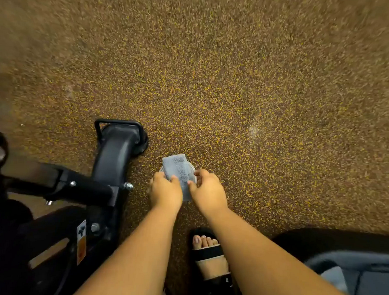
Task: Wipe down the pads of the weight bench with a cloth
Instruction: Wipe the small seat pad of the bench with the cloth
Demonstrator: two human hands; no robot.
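Both grips pinch one grey cloth [179,172]: left hand [165,190], right hand [207,191]. One sandalled foot [208,253] stands on the speckled floor [237,82].

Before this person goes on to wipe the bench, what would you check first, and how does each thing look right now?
1. Cloth in hand: ok. The left hand and the right hand both pinch the grey cloth.
2. Cloth clear of the floor: cannot tell. It sits over a pale round object, only partly visible.
3. Cloth damp: cannot tell.
4. Bench within reach: ok. The black bench frame stands just to the left of the hands.
5. Pads in sight: not ok. Only dark shapes show at the lower left.
6. Footing: ok. A sandalled foot rests flat on the speckled floor.
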